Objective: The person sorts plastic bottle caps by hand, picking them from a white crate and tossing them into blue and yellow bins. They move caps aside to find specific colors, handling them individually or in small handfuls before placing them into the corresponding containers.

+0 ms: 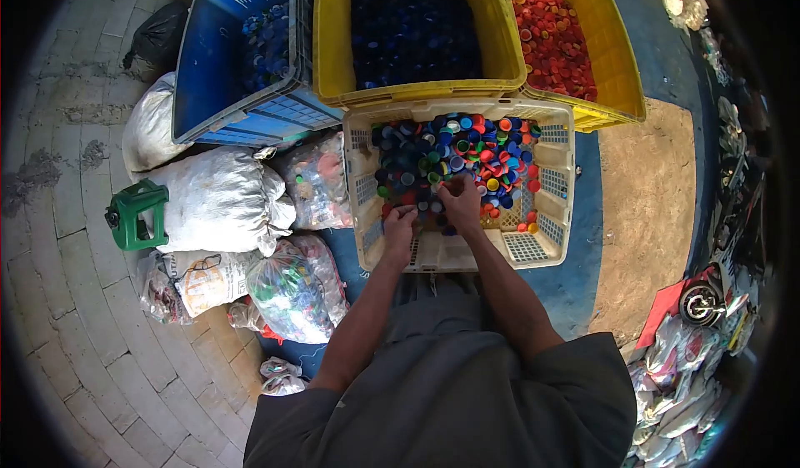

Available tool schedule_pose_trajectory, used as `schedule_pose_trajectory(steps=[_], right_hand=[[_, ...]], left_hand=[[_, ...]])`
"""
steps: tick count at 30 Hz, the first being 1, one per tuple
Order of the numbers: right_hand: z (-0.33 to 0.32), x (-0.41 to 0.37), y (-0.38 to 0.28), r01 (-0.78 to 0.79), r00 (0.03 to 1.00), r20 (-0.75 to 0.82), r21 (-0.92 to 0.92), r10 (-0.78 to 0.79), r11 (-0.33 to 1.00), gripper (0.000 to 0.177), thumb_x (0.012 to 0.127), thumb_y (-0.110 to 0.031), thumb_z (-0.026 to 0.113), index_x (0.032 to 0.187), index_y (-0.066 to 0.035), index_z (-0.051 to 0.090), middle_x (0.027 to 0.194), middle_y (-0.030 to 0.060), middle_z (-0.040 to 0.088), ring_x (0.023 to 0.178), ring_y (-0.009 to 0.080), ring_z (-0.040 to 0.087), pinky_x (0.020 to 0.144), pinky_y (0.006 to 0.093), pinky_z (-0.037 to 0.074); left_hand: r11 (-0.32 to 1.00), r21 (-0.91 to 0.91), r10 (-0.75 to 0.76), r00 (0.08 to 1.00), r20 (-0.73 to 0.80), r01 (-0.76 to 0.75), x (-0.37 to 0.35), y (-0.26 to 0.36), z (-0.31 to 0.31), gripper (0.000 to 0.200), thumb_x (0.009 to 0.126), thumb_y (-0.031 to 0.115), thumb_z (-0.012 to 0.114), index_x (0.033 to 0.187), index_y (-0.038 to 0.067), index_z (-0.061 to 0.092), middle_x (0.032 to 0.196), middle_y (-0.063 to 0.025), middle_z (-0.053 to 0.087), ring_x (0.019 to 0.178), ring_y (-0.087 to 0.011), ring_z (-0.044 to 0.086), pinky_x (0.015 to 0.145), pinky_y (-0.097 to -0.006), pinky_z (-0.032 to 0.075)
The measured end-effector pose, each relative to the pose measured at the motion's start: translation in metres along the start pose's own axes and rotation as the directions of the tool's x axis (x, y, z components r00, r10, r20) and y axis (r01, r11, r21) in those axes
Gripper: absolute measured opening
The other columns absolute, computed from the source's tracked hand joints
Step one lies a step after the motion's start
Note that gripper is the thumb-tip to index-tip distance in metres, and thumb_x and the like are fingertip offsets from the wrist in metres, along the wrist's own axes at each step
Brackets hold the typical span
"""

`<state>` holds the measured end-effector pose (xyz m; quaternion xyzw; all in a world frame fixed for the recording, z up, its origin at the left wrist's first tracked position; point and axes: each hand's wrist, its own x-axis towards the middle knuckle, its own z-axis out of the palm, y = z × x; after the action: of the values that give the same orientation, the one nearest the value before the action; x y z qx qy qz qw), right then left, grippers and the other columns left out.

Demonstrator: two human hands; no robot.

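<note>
A white plastic crate (563,218) stands in front of my body, with a heap of mixed bottle caps (467,147) in it: blue, red, green, white and yellow. My left hand (401,225) is low over the left part of the crate, its fingers curled and close together by the dark caps. To its right, my right hand (461,203) reaches into the middle of the heap with bent fingers drawn together. What either hand holds, if anything, is too small or hidden to make out.
Behind the crate stand a blue bin (200,68) with blue caps, a yellow bin (333,51) with dark blue caps and another yellow bin (621,60) with red caps. White sacks (217,193), clear bags (292,289) and a green jerrycan (137,214) lie left.
</note>
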<state>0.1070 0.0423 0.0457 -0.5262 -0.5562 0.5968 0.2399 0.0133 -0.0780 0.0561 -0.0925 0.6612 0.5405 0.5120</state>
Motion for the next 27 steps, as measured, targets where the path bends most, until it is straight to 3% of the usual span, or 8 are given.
schedule_pose_trajectory(steps=[3,5,8,12,13,16,20,27], right_hand=[[-0.044,-0.004,0.012,-0.09,0.986,-0.117,0.23,0.119,0.969,0.024,0.083,-0.014,0.067,0.097,0.001,0.056,0.073,0.0061,0.064,0.066,0.0112,0.06,0.063,0.0262,0.049],[-0.075,-0.013,0.007,-0.188,0.968,-0.095,0.342,0.233,0.921,0.018,0.087,-0.013,0.058,0.1,-0.001,0.054,0.08,0.0062,0.062,0.071,0.0136,0.061,0.065,0.0263,0.049],[-0.113,-0.027,0.013,-0.237,0.934,-0.051,0.651,0.353,0.721,0.017,0.087,-0.019,0.053,0.096,-0.004,0.054,0.082,0.0044,0.059,0.08,0.0171,0.061,0.07,0.0314,0.05],[-0.142,-0.049,0.034,-0.147,0.924,-0.08,0.828,0.374,0.541,0.017,0.087,-0.024,0.049,0.093,-0.009,0.052,0.081,0.0035,0.056,0.076,0.0171,0.055,0.068,0.0353,0.046],[-0.142,-0.055,0.022,-0.123,0.91,-0.118,0.839,0.398,0.529,0.013,0.088,-0.021,0.049,0.093,-0.009,0.051,0.077,0.0028,0.053,0.068,0.0155,0.051,0.063,0.0326,0.044],[-0.143,-0.071,0.014,-0.104,0.888,-0.166,0.834,0.428,0.541,0.009,0.088,-0.017,0.049,0.086,-0.009,0.05,0.07,0.002,0.049,0.06,0.0127,0.047,0.058,0.0296,0.042],[-0.136,-0.081,0.012,-0.111,0.863,-0.213,0.804,0.457,0.585,0.006,0.087,-0.014,0.054,0.086,-0.009,0.051,0.062,-0.0013,0.045,0.053,0.009,0.043,0.053,0.0258,0.04],[-0.13,-0.062,0.018,-0.185,0.897,-0.24,0.558,0.371,0.809,0.017,0.086,-0.018,0.061,0.092,-0.002,0.058,0.066,-0.0007,0.05,0.056,0.007,0.044,0.052,0.0242,0.037]], left_hand=[[0.925,0.274,0.239,0.964,0.118,-0.263,0.01,0.012,0.043,0.015,0.085,0.012,0.064,0.098,0.005,0.06,0.086,-0.0015,0.061,0.077,-0.0118,0.058,0.068,-0.0288,0.048],[0.755,0.488,0.366,0.9,0.239,-0.437,0.018,0.022,0.072,0.018,0.081,0.01,0.068,0.096,0.002,0.061,0.085,-0.0057,0.063,0.074,-0.0169,0.06,0.07,-0.0317,0.047],[0.356,0.528,0.582,0.625,0.52,-0.771,0.048,0.022,0.104,0.024,0.076,0.007,0.069,0.099,0.003,0.061,0.086,-0.0087,0.064,0.077,-0.0252,0.06,0.074,-0.0373,0.047],[-0.209,0.568,0.54,0.391,0.746,-0.796,0.078,0.031,0.138,0.047,0.071,0.004,0.069,0.115,0.009,0.055,0.107,-0.0084,0.062,0.103,-0.03,0.053,0.085,-0.0442,0.043],[-0.262,0.547,0.469,0.39,0.792,-0.795,0.081,0.036,0.144,0.054,0.072,0.005,0.068,0.123,0.012,0.052,0.113,-0.0067,0.06,0.104,-0.028,0.052,0.087,-0.0439,0.042],[-0.398,0.452,0.284,0.361,0.888,-0.798,0.09,0.046,0.158,0.056,0.072,0.004,0.066,0.125,0.012,0.05,0.119,-0.0041,0.059,0.109,-0.0277,0.048,0.09,-0.0433,0.039],[-0.47,0.412,0.207,0.356,0.911,-0.78,0.101,0.05,0.168,0.049,0.075,0.006,0.063,0.123,0.012,0.054,0.115,-0.0035,0.063,0.104,-0.0272,0.052,0.088,-0.042,0.04],[-0.438,0.425,0.29,0.323,0.901,-0.792,0.112,0.05,0.162,0.03,0.08,0.014,0.064,0.109,0.016,0.063,0.098,-0.0005,0.067,0.095,-0.025,0.055,0.087,-0.0413,0.04]])
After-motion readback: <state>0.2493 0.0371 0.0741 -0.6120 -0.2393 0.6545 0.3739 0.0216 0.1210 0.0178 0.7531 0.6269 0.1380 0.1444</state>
